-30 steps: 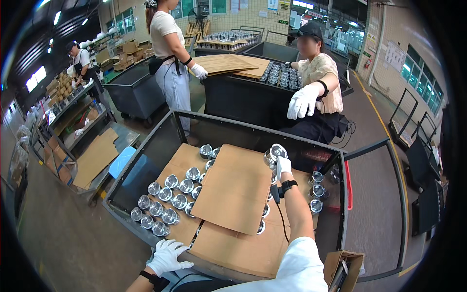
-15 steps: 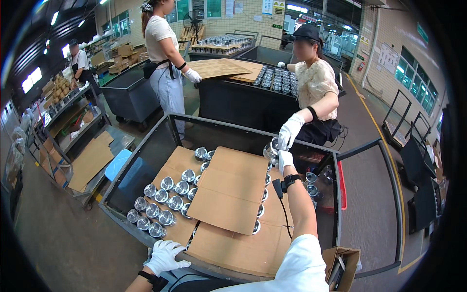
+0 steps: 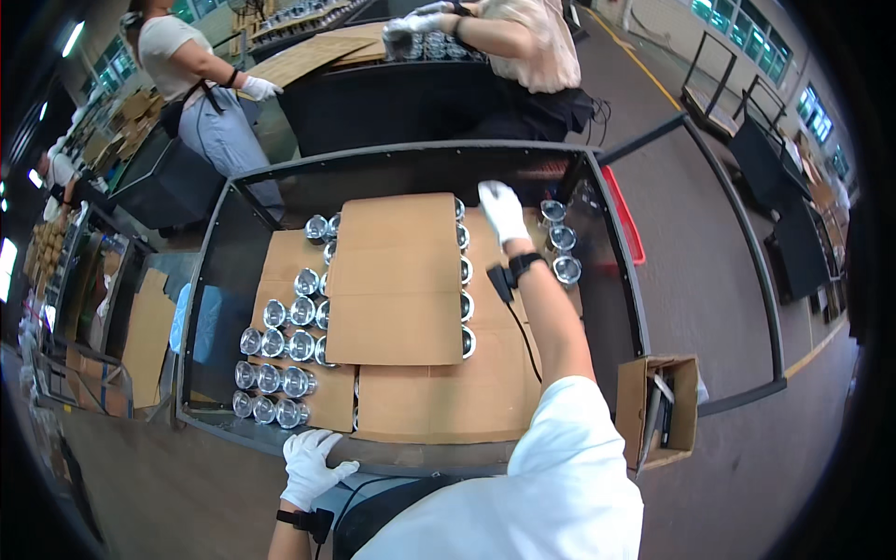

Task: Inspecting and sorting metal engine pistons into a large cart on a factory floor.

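My left hand (image 3: 313,469), in a white glove, rests on the near rim of the black-walled cart (image 3: 411,457), its fingers spread. My right hand (image 3: 504,217), also gloved, reaches over the cart's far right part, above cardboard. Its fingers are foreshortened and blurred; no object shows in it. Clear, silvery cups (image 3: 301,345) stand in rows on the cart's left side, and several more (image 3: 562,239) at the right, near my right hand. A brown cardboard sheet (image 3: 397,280) lies over part of the cups; some peep out at its edges. A lower cardboard layer (image 3: 448,401) lies nearer me.
Across the cart a co-worker's gloved hands (image 3: 420,21) hold a cup-like object over another cart (image 3: 373,112). A second person (image 3: 201,93) stands at the left by cardboard. An open box (image 3: 658,411) hangs at the right, and a red tray (image 3: 623,215) lies beyond the cart wall.
The view has tilted down and turned. My right hand has come apart from the co-worker's hand and the cups between them; the co-worker has turned to the other cart. My left hand stays on the rim.
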`<action>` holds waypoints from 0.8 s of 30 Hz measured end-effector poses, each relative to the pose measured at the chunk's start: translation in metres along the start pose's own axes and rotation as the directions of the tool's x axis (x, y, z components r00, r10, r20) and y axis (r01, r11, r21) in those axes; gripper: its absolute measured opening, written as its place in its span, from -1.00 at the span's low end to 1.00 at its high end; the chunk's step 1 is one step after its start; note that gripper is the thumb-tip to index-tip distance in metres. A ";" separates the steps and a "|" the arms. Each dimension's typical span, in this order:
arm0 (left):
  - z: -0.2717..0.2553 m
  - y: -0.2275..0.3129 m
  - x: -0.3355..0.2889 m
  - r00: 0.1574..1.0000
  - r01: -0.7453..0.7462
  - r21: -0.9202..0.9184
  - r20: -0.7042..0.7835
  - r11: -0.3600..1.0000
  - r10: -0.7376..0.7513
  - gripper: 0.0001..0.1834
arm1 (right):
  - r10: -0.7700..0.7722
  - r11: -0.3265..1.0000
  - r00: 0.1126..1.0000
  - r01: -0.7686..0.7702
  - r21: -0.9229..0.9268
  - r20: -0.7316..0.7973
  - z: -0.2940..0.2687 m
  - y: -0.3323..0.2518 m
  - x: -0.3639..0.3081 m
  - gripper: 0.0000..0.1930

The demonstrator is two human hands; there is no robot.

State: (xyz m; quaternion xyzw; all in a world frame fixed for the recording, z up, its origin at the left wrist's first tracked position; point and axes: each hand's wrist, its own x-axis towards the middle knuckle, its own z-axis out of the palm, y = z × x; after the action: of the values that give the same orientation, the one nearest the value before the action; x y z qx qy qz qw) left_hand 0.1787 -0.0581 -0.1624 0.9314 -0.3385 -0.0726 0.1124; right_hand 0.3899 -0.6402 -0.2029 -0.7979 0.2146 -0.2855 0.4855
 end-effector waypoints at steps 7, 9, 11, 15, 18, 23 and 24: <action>-0.008 0.005 0.000 0.998 0.006 0.011 0.067 1.000 -0.007 -0.36 | 0.344 0.424 0.887 -0.439 -0.792 -0.307 -0.083 0.128 -0.158 -0.60; -0.011 0.005 -0.002 0.996 0.021 0.020 0.083 1.000 -0.023 -0.36 | 0.250 0.415 0.941 -0.317 -0.853 -0.229 -0.108 0.138 -0.153 -0.59; -0.010 0.005 -0.003 0.997 0.006 0.026 0.081 1.000 -0.008 -0.36 | 0.524 0.409 0.831 -0.437 -0.801 -0.187 -0.121 0.126 -0.137 -0.57; -0.007 0.005 -0.007 0.994 0.060 0.038 0.085 0.997 -0.063 -0.36 | 0.584 0.527 0.807 -0.457 -0.716 -0.086 -0.115 0.157 -0.135 -0.33; -0.008 0.007 -0.007 0.997 0.057 0.008 0.048 0.998 -0.057 -0.36 | 0.641 0.643 0.737 -0.669 -0.373 -0.215 -0.111 0.168 -0.146 -0.19; -0.007 0.005 -0.004 0.999 0.037 0.013 0.010 0.999 -0.037 -0.37 | 0.826 0.510 0.520 -0.524 0.682 -0.219 -0.105 0.249 -0.187 -0.62; -0.007 0.005 -0.004 0.999 0.038 0.016 0.017 0.999 -0.039 -0.36 | 0.822 0.514 0.528 -0.526 0.677 -0.213 -0.098 0.258 -0.192 -0.62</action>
State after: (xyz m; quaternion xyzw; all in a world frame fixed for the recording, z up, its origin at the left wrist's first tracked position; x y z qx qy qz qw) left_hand 0.1746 -0.0582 -0.1543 0.9379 -0.3221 -0.0802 0.1006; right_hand 0.1652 -0.6981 -0.4460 -0.3628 0.5519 -0.3106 0.6836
